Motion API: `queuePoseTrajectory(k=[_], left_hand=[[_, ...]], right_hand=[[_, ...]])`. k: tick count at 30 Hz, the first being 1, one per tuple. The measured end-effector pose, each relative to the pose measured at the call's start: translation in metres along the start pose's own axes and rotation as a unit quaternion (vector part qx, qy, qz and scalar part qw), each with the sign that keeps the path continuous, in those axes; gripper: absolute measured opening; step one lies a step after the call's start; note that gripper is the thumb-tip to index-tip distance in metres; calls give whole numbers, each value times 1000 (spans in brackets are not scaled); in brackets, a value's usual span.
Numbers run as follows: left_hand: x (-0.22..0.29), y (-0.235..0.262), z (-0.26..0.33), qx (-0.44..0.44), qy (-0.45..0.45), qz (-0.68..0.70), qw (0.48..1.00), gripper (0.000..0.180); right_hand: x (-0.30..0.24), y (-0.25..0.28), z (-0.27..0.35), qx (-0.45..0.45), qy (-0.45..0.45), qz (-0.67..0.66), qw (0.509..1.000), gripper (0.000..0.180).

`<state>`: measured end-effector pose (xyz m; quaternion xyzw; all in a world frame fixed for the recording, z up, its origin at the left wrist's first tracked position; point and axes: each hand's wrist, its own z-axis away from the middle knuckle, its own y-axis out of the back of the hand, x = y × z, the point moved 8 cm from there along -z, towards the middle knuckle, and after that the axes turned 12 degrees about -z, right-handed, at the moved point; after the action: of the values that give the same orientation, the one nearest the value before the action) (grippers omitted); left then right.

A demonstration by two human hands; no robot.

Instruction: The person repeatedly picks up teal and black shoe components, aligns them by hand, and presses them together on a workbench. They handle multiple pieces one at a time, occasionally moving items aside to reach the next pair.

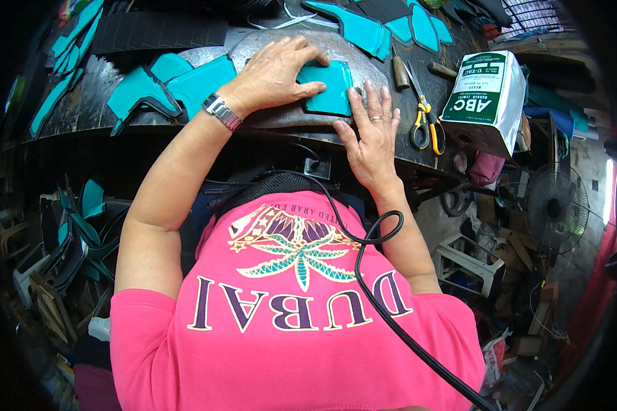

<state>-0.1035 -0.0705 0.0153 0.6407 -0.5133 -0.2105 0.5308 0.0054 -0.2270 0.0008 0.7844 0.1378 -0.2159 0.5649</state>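
Note:
A flat, roughly square turquoise piece (330,92) with a dark edge lies on the worktable near its front edge. Above its left side is my left hand (275,74), thumb and index finger spread apart and touching it. The other left fingers curve over and are partly hidden. My right hand (373,137) rests flat with fingers stretched out at the piece's right edge, a ring on one finger. Something small and dark shows by its index fingertip, too unclear to name. Orange-and-black-handled scissors (426,123) lie to the right of this hand, beside a wooden-handled tool (400,72).
Cut turquoise pieces with dark edging (145,89) lie at the left, and more (360,31) at the back. A green-and-white can (487,96) stands at the right. A black cable (391,315) hangs across my front. Lower right are a white stool (469,264) and a fan (555,212).

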Motion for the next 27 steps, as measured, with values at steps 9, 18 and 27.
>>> queuePoseTrajectory(k=[9,18,27], left_hand=[[0,-1,-1,0,1,0,1000,43],[-1,-1,-1,5,2,-2,1000,44],[0,-1,-1,-7,8,4,1000,43]], right_hand=[[13,-3,-34,-4,-10,-11,1000,60],[6,-4,-46,-6,-11,-7,1000,60],[-20,41,-4,96,71,7,993,23]])
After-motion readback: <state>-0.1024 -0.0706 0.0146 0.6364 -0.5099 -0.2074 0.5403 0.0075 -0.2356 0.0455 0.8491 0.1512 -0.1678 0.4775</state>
